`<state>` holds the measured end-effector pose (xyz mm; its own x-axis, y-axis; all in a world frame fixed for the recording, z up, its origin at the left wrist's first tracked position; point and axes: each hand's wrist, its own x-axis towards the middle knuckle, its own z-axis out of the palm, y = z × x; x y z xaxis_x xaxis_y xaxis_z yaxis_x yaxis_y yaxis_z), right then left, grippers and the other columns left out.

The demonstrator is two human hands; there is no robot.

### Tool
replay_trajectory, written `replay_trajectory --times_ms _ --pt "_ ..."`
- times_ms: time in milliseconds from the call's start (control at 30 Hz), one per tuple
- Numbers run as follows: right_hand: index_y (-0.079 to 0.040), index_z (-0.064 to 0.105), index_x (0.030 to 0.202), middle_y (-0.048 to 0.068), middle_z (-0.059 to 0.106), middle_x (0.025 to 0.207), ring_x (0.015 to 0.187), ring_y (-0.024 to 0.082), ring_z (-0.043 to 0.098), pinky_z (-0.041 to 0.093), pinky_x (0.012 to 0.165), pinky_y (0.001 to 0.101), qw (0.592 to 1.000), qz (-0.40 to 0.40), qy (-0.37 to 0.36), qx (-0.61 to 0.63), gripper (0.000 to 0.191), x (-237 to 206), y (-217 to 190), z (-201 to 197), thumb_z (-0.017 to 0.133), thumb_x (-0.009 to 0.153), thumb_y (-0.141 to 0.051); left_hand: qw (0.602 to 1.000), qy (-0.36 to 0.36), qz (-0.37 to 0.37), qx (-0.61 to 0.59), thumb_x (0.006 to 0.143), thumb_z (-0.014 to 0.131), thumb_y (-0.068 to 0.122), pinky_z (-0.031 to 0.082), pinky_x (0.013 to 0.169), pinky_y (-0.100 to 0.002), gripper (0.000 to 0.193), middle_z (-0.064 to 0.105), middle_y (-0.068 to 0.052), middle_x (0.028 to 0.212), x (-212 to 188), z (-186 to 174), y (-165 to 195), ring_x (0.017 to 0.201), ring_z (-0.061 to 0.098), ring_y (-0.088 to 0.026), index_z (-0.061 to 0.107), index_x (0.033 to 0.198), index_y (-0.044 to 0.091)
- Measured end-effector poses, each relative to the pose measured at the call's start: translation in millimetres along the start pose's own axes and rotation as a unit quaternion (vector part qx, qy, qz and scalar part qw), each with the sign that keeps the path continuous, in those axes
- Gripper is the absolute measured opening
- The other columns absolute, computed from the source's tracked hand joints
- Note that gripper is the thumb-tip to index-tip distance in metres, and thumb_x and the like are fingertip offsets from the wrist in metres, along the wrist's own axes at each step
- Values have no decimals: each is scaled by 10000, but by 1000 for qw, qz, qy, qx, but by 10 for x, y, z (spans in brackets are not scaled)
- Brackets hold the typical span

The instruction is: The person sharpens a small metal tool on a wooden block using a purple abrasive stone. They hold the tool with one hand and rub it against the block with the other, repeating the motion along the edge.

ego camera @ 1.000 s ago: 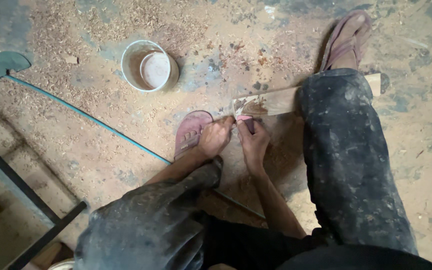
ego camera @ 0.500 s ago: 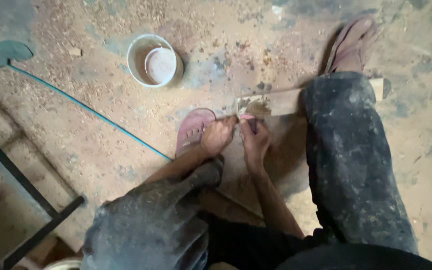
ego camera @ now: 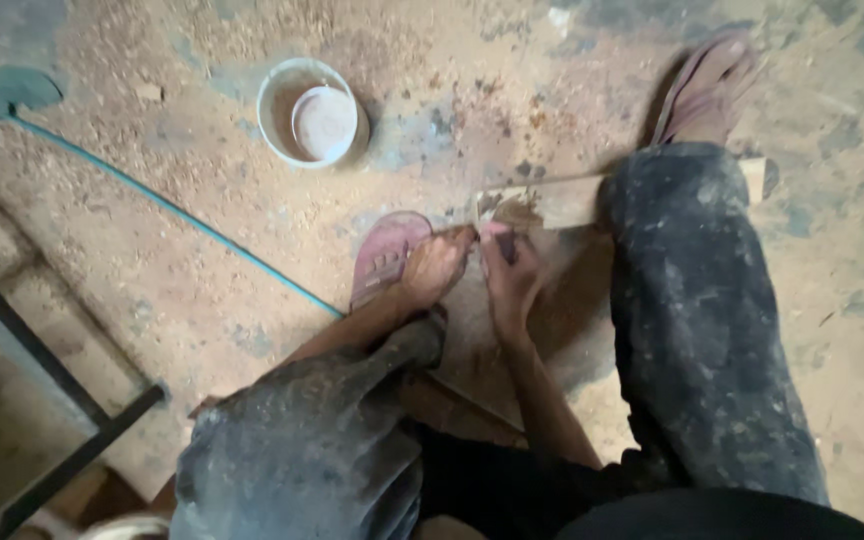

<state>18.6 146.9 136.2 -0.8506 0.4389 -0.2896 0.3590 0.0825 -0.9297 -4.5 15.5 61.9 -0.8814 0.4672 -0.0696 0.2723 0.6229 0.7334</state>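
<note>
Posture: the person sits low on a sawdust-strewn floor, knees spread, 2 legs in stained dark trousers framing the work.
Workpiece: a short wooden strip lies flat on the floor, running from between the hands out under the right leg, with its far end showing beyond the knee.
Left hand: curled at the near end of the strip, fingers bent over something too small to make out.
Right hand: fingers narrowed in a pinch just beside the left, at the same end; whether a tool sits in that pinch cannot be told.
Step in hand: fine work on the strip's near end, which looks rough and splintered (likely picking, scraping or filling, judged from the grip).
Next move calls for: a steady strip, probably pinned by the right leg, and small, close finger motions rather than reach.
Near things: a pink sandal touching the left hand's side; a white bucket with a lighter disc inside, well apart up the floor.
Edges: a thin teal hose crosses the floor left of the sandal; a dark metal bar angles in at the lower left.
Open room: bare floor between bucket and hands; tight between the knees.
</note>
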Motion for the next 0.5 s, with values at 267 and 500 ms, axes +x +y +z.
replay_trajectory --times_ms 267,500 --pt "-35 731 934 -39 598 695 599 56 520 426 530 259 997 -41 27 -66 120 -11 -50 -22 740 929 -154 1000 11 16 -18 900 562 47 541 675 -537 215 707 -235 961 13 24 -33 815 699 -423 601 1112 38" --pt "-31 732 996 -37 605 737 627 55 502 428 554 261 996 -75 13 -47 128 -44 -76 -43 716 935 -142 999 15 19 -34 906 581 79 535 661 -525 155 703 -224 914 5 -57 13 813 695 -423 627 1049 39"
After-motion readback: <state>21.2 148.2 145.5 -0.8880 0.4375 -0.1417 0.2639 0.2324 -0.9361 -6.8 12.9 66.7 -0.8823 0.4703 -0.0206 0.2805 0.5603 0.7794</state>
